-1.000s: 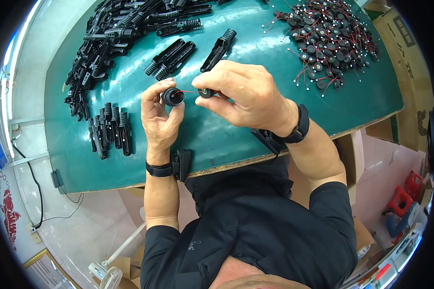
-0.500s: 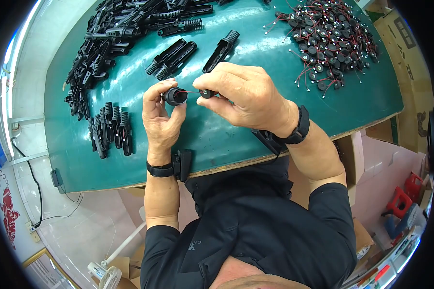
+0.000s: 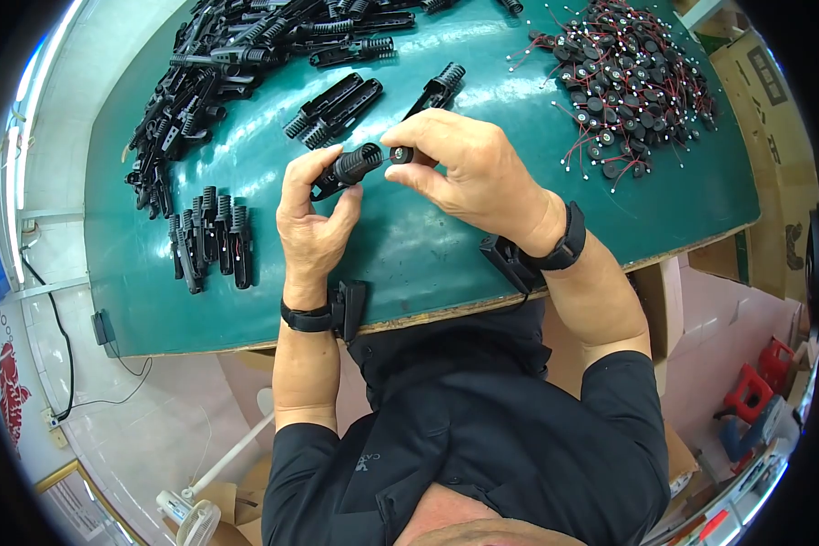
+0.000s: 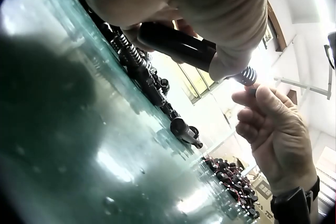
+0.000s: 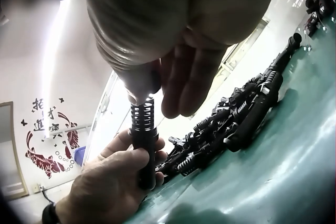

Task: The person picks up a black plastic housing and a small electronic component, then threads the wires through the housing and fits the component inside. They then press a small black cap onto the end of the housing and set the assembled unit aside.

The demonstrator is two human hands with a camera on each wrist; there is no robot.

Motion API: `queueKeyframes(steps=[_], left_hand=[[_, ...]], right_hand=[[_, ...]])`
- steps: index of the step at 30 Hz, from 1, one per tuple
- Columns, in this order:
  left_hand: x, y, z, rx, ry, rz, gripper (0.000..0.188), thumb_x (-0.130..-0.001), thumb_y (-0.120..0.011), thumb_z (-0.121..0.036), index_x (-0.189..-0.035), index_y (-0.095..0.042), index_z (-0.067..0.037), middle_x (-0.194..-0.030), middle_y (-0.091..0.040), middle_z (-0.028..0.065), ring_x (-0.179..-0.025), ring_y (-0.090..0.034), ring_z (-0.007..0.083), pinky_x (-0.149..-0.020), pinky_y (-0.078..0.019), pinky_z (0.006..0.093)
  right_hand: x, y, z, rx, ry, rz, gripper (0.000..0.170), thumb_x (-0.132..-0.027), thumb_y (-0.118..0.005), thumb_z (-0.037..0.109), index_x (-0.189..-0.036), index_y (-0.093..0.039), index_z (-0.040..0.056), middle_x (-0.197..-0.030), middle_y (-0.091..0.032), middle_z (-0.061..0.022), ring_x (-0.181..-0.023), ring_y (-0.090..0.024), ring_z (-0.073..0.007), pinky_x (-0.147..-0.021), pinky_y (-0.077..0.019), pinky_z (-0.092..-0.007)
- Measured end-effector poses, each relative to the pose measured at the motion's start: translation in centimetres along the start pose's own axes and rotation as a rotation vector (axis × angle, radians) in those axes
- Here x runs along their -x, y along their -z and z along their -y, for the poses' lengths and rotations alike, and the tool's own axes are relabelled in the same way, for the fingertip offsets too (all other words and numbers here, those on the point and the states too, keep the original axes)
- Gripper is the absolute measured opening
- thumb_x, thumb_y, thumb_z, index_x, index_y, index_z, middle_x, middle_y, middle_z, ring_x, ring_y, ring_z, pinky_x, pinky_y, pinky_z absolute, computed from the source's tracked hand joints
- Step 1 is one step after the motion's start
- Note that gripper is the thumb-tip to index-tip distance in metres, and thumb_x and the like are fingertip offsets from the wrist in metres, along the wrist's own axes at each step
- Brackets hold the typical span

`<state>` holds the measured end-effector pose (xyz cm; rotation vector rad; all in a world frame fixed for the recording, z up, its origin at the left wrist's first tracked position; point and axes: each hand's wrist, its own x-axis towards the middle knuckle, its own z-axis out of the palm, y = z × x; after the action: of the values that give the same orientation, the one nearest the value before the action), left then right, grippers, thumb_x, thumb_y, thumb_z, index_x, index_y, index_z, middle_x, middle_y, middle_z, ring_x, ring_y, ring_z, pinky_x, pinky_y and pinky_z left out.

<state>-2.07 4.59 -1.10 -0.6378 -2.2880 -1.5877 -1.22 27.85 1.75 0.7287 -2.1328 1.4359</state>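
- Your left hand (image 3: 314, 218) has thumb and fingers curled round a black casing (image 3: 341, 173), ribbed end (image 3: 366, 157) poking out toward your other hand.
- Your right hand (image 3: 473, 173) is pinched down to the width of a round black piece (image 3: 400, 156), held just beside that ribbed end.
- So both bits are up between your hands, over the green surface (image 3: 428, 273).
- Right wrist cam adds something the head cam hides: a couple of your right fingers hang fairly straight, off to the side of the pinch.
- Left wrist cam gets you the casing's smooth dark side, but your right fingers mostly block the round piece there.
- Head cam's the one for layout: small cluster of parts (image 3: 211, 238) left of your left hand, big heap of casings (image 3: 218, 73) beyond it, pile of wired pieces (image 3: 628, 100) out past your right hand. Two more casings (image 3: 335, 109) lie just beyond your left hand.
- Wall lettering (image 5: 44, 113) past your left hand only turns up in the right wrist view.
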Motion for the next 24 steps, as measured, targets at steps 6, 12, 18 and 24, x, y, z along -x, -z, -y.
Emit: queueKeyframes(steps=[6,12,18,24], left_hand=[[-0.17,0.26,-0.40,-0.163,-0.104,0.052,0.053,-0.079,-0.077,0.008,-0.130,-0.068,-0.004,-0.123,-0.068,0.0097,-0.114,-0.065,0.0211,-0.103,-0.0507,0.0336],[-0.26,0.21,-0.88,-0.197,-0.098,0.041,0.053,-0.077,-0.078,0.006,-0.128,-0.070,-0.005,-0.118,-0.069,0.0096,-0.110,-0.066,0.0223,-0.098,-0.0526,0.0332],[-0.04,0.13,-1.13,-0.132,0.009,-0.008,0.045,-0.075,-0.080,0.003,-0.119,-0.072,-0.005,-0.113,-0.070,0.0102,-0.103,-0.069,0.0241,-0.092,-0.0550,0.0332],[0.04,0.19,-0.80,-0.122,0.006,-0.034,0.042,-0.075,-0.082,0.001,-0.115,-0.072,-0.005,-0.113,-0.072,0.0105,-0.102,-0.070,0.0241,-0.091,-0.0557,0.0335]], right_hand=[[-0.12,0.25,-0.14,-0.107,-0.142,0.065,0.030,-0.085,-0.083,0.002,-0.114,-0.073,0.0006,-0.092,-0.070,-0.0076,-0.074,-0.069,-0.0140,-0.065,-0.0554,-0.0281],[-0.30,0.36,-0.78,-0.070,-0.155,0.126,0.030,-0.088,-0.081,0.004,-0.117,-0.072,0.0004,-0.091,-0.070,-0.0049,-0.074,-0.066,-0.0092,-0.065,-0.0541,-0.0247],[-0.39,0.42,-0.33,-0.233,-0.430,0.194,0.032,-0.092,-0.081,0.007,-0.121,-0.069,-0.0002,-0.091,-0.070,-0.0037,-0.074,-0.067,-0.0077,-0.066,-0.0563,-0.0235],[-0.17,0.08,-0.98,-0.336,-0.547,0.161,0.022,-0.095,-0.079,0.014,-0.111,-0.072,0.0003,-0.085,-0.073,-0.0045,-0.069,-0.069,-0.0087,-0.061,-0.0559,-0.0236]])
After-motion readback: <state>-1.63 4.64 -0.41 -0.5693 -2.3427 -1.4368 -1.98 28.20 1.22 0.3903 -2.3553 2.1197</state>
